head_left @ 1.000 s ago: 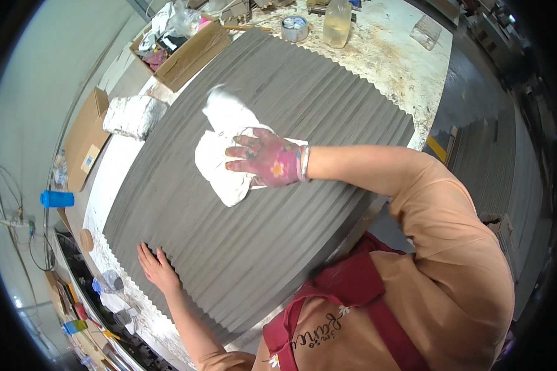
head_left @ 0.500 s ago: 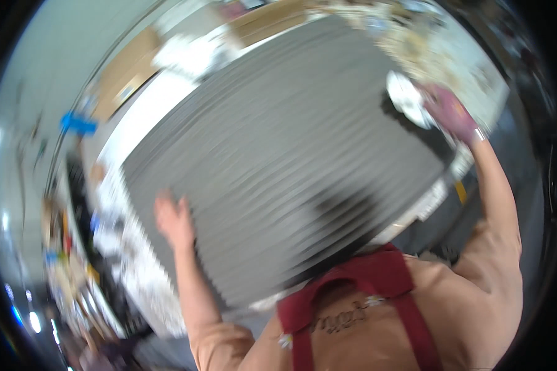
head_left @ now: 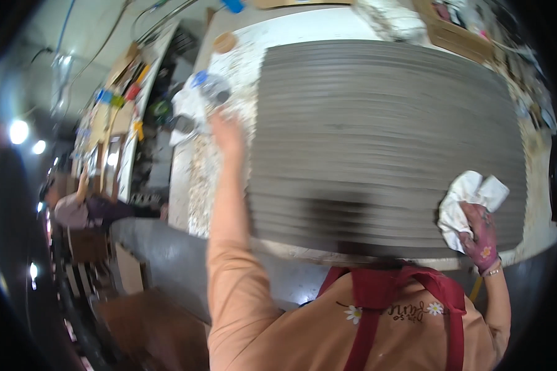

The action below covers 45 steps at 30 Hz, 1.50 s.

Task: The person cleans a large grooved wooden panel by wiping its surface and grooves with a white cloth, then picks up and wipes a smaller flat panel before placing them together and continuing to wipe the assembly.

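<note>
A large grey-brown panel [head_left: 377, 136] with ridged lines lies on the white worktable. My right hand [head_left: 481, 238], in a pink flower-patterned glove, is closed on a crumpled white cloth [head_left: 457, 207] resting on the panel's near right part. My bare left hand [head_left: 229, 133] is stretched out past the panel's left edge, blurred by motion, fingers seemingly apart and nothing seen in them. Just beyond its fingertips is a clear plastic bottle [head_left: 216, 91] with a blue cap, lying on its side; whether they touch it I cannot tell.
The table's left strip [head_left: 198, 167] is speckled with residue. A brown tape roll [head_left: 224, 42], a white bundle [head_left: 393, 21] and a cardboard box [head_left: 458, 40] sit along the far side. Another person [head_left: 80, 207] stands at the left by a cluttered bench [head_left: 136, 117]. Cartons [head_left: 155, 321] lie below.
The view has turned and shifted. My right hand has brought the cloth from the panel's far right edge nearer to me. My left hand has moved off the panel toward the bottle.
</note>
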Tool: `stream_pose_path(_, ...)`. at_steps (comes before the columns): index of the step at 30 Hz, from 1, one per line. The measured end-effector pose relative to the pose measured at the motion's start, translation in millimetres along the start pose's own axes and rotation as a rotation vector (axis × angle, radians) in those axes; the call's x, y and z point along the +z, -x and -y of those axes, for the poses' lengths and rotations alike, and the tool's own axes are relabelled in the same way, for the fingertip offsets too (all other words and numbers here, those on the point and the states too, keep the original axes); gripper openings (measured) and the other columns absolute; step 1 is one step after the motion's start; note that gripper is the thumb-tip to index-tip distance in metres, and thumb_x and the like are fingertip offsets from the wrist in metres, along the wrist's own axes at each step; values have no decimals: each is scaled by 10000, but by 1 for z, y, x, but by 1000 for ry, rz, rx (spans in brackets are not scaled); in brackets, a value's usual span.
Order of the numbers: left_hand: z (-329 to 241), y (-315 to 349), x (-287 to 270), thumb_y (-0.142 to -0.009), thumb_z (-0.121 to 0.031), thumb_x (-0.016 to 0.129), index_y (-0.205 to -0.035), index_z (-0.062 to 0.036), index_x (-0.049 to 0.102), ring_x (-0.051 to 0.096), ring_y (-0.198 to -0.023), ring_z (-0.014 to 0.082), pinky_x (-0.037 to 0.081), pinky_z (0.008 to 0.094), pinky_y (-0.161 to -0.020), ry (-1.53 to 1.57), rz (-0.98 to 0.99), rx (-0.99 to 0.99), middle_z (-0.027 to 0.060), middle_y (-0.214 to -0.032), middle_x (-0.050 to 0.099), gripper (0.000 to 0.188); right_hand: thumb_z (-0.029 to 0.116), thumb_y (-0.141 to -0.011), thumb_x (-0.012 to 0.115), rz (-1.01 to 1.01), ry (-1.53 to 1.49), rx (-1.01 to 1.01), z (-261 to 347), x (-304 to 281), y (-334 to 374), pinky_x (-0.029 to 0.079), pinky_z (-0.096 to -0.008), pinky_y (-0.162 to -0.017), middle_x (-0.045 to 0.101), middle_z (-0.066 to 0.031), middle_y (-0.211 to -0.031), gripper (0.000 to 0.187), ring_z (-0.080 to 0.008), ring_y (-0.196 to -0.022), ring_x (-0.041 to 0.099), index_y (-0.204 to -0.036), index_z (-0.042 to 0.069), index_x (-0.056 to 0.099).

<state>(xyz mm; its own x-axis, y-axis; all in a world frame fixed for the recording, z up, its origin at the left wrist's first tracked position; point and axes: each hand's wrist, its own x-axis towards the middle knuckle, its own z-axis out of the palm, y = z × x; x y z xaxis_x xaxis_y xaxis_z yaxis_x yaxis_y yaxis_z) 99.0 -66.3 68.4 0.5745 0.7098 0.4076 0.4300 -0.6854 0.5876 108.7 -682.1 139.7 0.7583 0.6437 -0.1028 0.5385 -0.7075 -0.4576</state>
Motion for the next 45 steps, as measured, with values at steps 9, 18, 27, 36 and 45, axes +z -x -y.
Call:
stream_pose_path(9, 147, -44, 12, -721, -671, 639, -1411, -115, 385, 441, -1225, 406, 364, 479, -1020, -472, 38, -337, 255, -1347, 449, 922, 357, -721, 715, -10, -70, -232, 50, 16, -3, 455, -406, -892, 558, -100, -1194, 644, -298, -1070, 561, -1291, 126, 520)
stream_pose_path(18, 179, -57, -21, -871, -384, 540, -1328, -131, 496, 579, -1068, 322, 473, 439, -846, -199, -27, -354, 156, -1239, 579, 524, 233, -848, 639, -298, -180, -108, 44, -10, -14, 461, -366, -854, 598, -76, -1098, 408, -275, -1035, 574, -1212, 78, 542)
stream_pose_path(27, -179, 146, -26, -887, -167, 549, -1251, 23, 462, 588, -914, 246, 522, 299, -667, 1611, 945, -866, 194, -1126, 564, 420, 239, -960, 535, -8, -1249, -45, 52, 36, -123, 382, -329, -1043, 519, -127, -1324, 526, -219, -1223, 496, -1415, 46, 357)
stream_pose_path(36, -262, 228, 7, -893, -158, 491, -1225, 51, 418, 567, -966, 252, 490, 368, -847, 1756, 1408, -1243, 185, -1136, 539, 399, 308, -921, 601, 95, -1595, -34, 29, 18, -102, 403, -301, -970, 540, -76, -1279, 594, -150, -1135, 500, -1411, 53, 382)
stream_pose_path(45, -162, 87, 98, -952, -279, 499, -1289, -12, 482, 420, -1250, 345, 316, 453, -1028, -80, 401, 622, 179, -1360, 446, 430, 282, -870, 611, -428, -1, 111, -47, -4, -155, 434, -392, -943, 559, -65, -1213, 429, -241, -1029, 559, -1282, 211, 514)
